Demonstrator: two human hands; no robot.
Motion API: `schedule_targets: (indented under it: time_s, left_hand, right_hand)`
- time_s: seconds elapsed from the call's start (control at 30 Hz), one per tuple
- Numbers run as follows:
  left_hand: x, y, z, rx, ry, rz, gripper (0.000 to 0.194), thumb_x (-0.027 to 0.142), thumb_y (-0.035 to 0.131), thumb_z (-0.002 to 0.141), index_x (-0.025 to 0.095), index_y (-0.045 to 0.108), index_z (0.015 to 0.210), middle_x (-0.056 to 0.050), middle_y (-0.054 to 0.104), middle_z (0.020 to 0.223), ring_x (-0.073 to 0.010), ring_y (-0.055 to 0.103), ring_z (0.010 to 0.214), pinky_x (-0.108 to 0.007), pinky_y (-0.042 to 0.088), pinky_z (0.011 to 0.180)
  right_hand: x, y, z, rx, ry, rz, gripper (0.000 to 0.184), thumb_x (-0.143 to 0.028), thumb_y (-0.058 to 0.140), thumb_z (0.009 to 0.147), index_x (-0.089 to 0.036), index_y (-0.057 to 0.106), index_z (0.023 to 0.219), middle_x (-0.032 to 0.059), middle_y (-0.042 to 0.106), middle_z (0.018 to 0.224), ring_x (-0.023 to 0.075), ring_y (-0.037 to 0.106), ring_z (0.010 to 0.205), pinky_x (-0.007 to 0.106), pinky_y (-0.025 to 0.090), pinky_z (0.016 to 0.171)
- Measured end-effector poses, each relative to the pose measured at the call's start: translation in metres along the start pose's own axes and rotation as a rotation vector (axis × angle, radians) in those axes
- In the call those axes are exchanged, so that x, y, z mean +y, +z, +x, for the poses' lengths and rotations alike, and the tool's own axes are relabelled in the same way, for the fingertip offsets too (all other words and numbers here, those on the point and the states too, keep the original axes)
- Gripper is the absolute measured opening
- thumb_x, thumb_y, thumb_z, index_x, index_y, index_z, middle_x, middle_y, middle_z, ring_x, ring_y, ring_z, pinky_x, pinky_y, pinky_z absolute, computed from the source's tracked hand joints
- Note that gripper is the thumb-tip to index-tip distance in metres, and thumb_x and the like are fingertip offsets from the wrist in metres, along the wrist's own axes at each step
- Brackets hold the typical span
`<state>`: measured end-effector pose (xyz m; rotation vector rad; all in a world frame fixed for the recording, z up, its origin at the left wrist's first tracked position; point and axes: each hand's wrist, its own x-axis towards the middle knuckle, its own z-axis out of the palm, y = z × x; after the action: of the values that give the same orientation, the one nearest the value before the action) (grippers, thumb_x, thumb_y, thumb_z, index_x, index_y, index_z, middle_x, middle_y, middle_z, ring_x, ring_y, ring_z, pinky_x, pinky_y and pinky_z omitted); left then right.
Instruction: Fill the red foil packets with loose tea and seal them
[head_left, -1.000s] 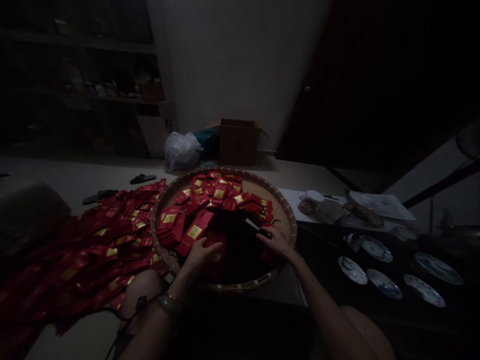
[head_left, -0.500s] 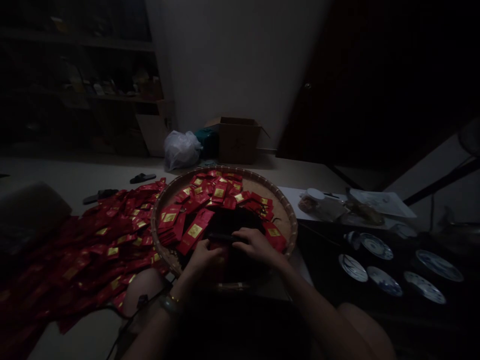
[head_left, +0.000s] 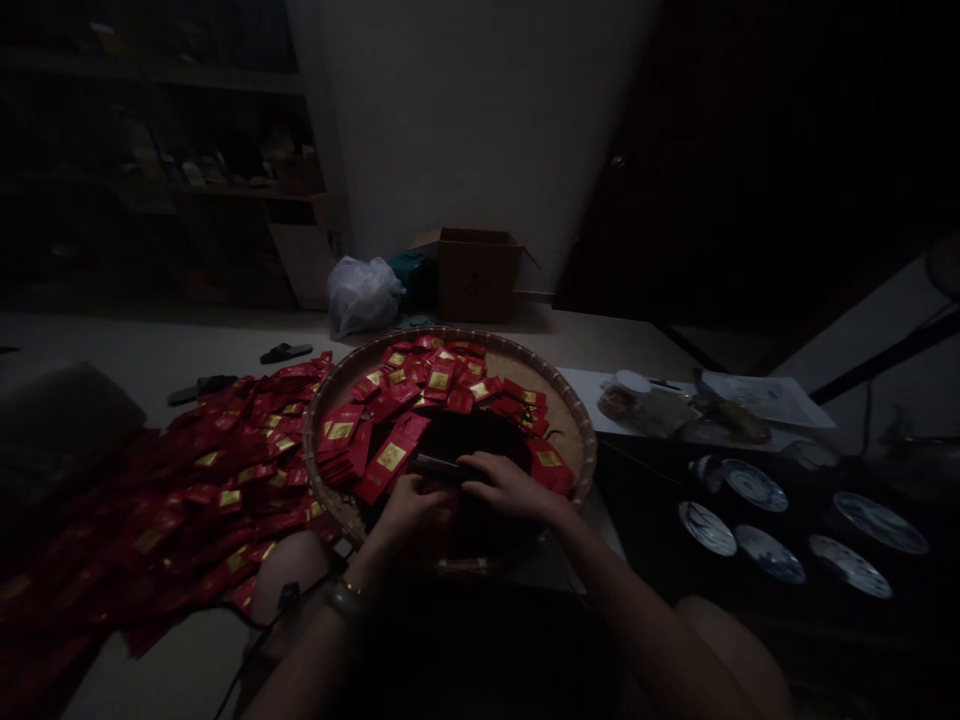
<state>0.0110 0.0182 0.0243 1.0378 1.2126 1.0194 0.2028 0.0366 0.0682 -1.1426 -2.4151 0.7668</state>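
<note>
My hands work over a round woven bamboo tray [head_left: 559, 425] heaped with red packets with gold labels [head_left: 439, 378]. My left hand [head_left: 409, 505] rests on a red packet [head_left: 436, 510] near the tray's front. My right hand [head_left: 510, 487] pinches a slim dark strip [head_left: 439, 465], which reaches across towards my left hand. Beneath my hands lies a dark patch [head_left: 472, 435], too shadowed to identify. Many more red packets [head_left: 187, 490] spread over the floor left of the tray. A bracelet [head_left: 343, 600] circles my left wrist.
A cardboard box [head_left: 476, 275] and white plastic bag [head_left: 362, 297] stand by the far wall. Several blue-and-white plates [head_left: 754, 486] lie on a dark surface at right, beyond papers [head_left: 765, 398] and a jar [head_left: 634, 382]. Slippers [head_left: 285, 353] lie on the floor at left.
My right hand has moved left, closer to my left hand, and the dark strip now lies between them. A red packet at the tray's right side now shows clearly.
</note>
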Motion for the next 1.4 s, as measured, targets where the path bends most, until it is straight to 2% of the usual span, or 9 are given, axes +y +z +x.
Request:
schedule_targets:
  time_s: [0.1,0.2,0.37,0.53,0.7,0.8,0.93,1.1,1.4]
  left_hand:
    - [-0.004,-0.001,0.001,-0.005,-0.057,-0.005,0.03,0.025,0.079,0.05,0.011,0.071,0.075,-0.005,0.073,0.07,-0.0222,0.066,0.068,-0.028,0.049,0.064]
    - [-0.005,0.0,0.001,-0.023,-0.054,-0.014,0.036,0.027,0.08,0.05,0.01,0.071,0.08,-0.006,0.074,0.075,-0.0234,0.067,0.072,-0.029,0.05,0.067]
    - [-0.002,0.0,0.001,0.04,0.024,-0.028,0.043,0.04,0.079,0.055,0.01,0.071,0.086,-0.009,0.074,0.086,-0.0257,0.067,0.084,-0.032,0.05,0.076]
    - [0.0,0.001,0.001,0.032,0.097,-0.075,0.044,0.046,0.076,0.06,0.011,0.071,0.087,-0.008,0.074,0.089,-0.0252,0.066,0.089,-0.032,0.049,0.081]
    - [0.005,0.003,-0.004,-0.037,0.056,-0.038,0.039,0.042,0.074,0.062,0.013,0.071,0.088,-0.007,0.074,0.087,-0.0248,0.066,0.086,-0.031,0.05,0.077]
    - [0.006,0.004,-0.006,-0.08,0.059,-0.013,0.038,0.033,0.078,0.057,0.014,0.07,0.088,-0.006,0.074,0.088,-0.0242,0.066,0.085,-0.03,0.051,0.076]
    - [0.004,0.004,-0.007,-0.12,-0.021,0.051,0.033,0.022,0.079,0.05,0.013,0.071,0.081,-0.003,0.073,0.074,-0.0214,0.067,0.071,-0.027,0.051,0.064]
    - [0.006,0.004,-0.01,-0.121,-0.065,0.034,0.032,0.021,0.079,0.05,0.013,0.071,0.08,-0.002,0.073,0.071,-0.0193,0.066,0.066,-0.026,0.052,0.062]
    - [0.004,0.001,-0.01,-0.138,-0.033,0.042,0.038,0.026,0.081,0.049,0.012,0.07,0.082,-0.003,0.073,0.071,-0.0188,0.065,0.065,-0.027,0.051,0.063]
  right_hand:
    - [0.005,-0.002,-0.003,0.019,0.013,0.027,0.034,-0.025,0.058,0.084,-0.019,0.06,0.118,0.0102,0.066,0.111,0.0221,0.061,0.102,0.034,0.047,0.088]
    - [0.005,-0.005,-0.004,0.022,0.022,0.033,0.032,-0.022,0.059,0.083,-0.018,0.063,0.114,0.0098,0.068,0.106,0.0219,0.063,0.097,0.033,0.048,0.084]
    - [0.002,-0.006,-0.004,0.034,0.034,0.02,0.031,-0.021,0.059,0.083,-0.015,0.064,0.113,0.0106,0.068,0.104,0.0224,0.063,0.094,0.032,0.047,0.082]
    - [0.0,-0.004,-0.002,0.027,0.042,0.002,0.032,-0.02,0.06,0.081,-0.017,0.064,0.112,0.0096,0.068,0.102,0.0218,0.063,0.093,0.031,0.047,0.081]
    - [-0.008,0.003,0.005,0.06,-0.004,0.02,0.03,-0.02,0.06,0.082,-0.017,0.064,0.111,0.0099,0.067,0.104,0.021,0.062,0.094,0.031,0.047,0.081]
    - [-0.009,0.006,0.009,0.094,-0.004,-0.001,0.027,-0.021,0.058,0.084,-0.018,0.065,0.11,0.0087,0.068,0.098,0.0198,0.063,0.089,0.029,0.047,0.077]
    - [-0.003,0.0,0.009,0.088,0.003,0.025,0.03,-0.025,0.056,0.085,-0.019,0.064,0.113,0.0083,0.069,0.102,0.0203,0.063,0.091,0.03,0.047,0.079]
    - [0.004,-0.011,0.003,0.067,0.029,0.078,0.042,-0.034,0.061,0.082,-0.017,0.06,0.121,0.0108,0.066,0.115,0.0243,0.062,0.103,0.035,0.047,0.087]
    - [-0.004,-0.01,0.006,0.017,0.016,-0.03,0.033,-0.029,0.055,0.085,-0.021,0.063,0.116,0.0078,0.069,0.11,0.0227,0.065,0.098,0.032,0.048,0.083]
